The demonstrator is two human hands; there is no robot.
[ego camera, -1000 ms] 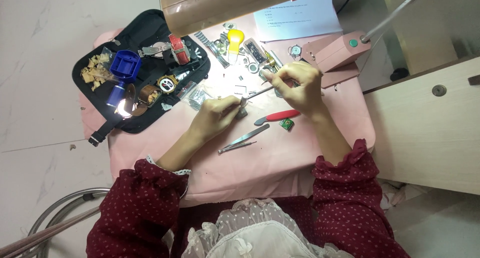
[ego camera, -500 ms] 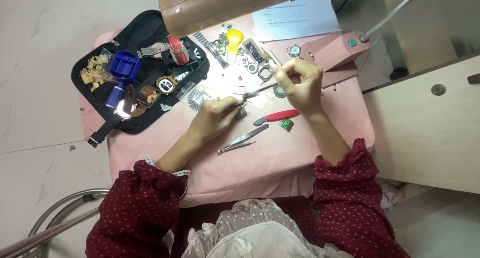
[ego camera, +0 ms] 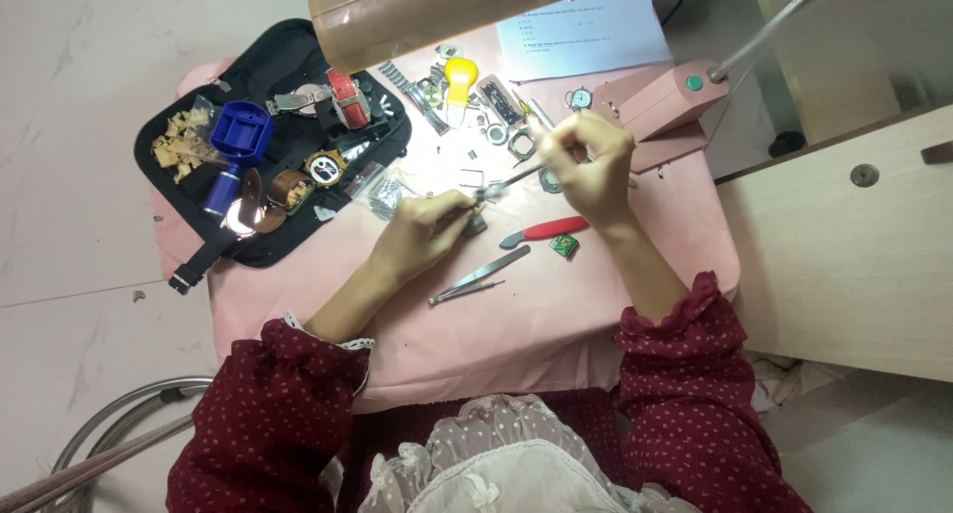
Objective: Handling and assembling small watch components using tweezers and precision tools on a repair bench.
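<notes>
The small watch part [ego camera: 475, 221] sits on the pink table [ego camera: 596, 304], pinched at its edges by our left hand [ego camera: 422, 237] — fingers pressed close around it. Our right hand [ego camera: 586, 160] grips a thin tool [ego camera: 511, 180], fingers closed on its handle, tip angled toward the part. We judge it light, stiff and easily scratched — best held by the rim. Tweezers [ego camera: 478, 277] lie nearby.

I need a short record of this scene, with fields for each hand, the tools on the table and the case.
left hand: holds a small part on the pink table
right hand: holds a thin tool, tip toward the part
tweezers: lying near the left hand
red tool: lying below the right hand
black case: open, at left, with watch parts
</notes>
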